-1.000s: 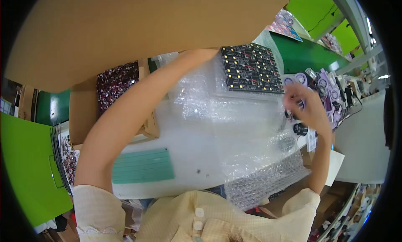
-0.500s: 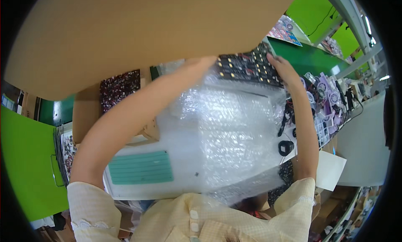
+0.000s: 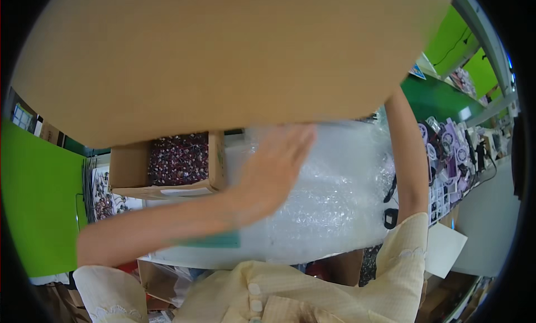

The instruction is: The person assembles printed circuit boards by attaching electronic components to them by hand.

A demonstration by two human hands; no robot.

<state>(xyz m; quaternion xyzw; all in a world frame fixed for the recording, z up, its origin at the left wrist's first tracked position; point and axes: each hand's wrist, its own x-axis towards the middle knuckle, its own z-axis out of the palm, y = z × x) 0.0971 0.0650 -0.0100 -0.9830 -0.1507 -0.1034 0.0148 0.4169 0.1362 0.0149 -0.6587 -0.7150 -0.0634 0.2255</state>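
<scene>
Smeared by motion, my left hand (image 3: pixel 279 161) lies over a sheet of clear bubble wrap (image 3: pixel 329 203) on the white table, its fingers stretched out flat and nothing visible in them. My right forearm (image 3: pixel 410 155) reaches up the right side, and its hand is hidden behind a large brown surface (image 3: pixel 234 60) across the top. Just under the brown edge, a dark sliver of a circuit board (image 3: pixel 369 118) shows beside the bubble wrap. The rest of the board is hidden.
An open cardboard box (image 3: pixel 131 164) full of small dark parts (image 3: pixel 181 164) stands left. A green mat (image 3: pixel 215 240) lies partly under my left forearm. Right are a small black object (image 3: pixel 391 218), purple plastic parts (image 3: pixel 455 155) and a white panel (image 3: pixel 445 247).
My left hand has come back from behind the brown surface onto the bubble wrap. The brown surface now covers my right hand and most of the circuit board. The wrap's near edge lies flatter.
</scene>
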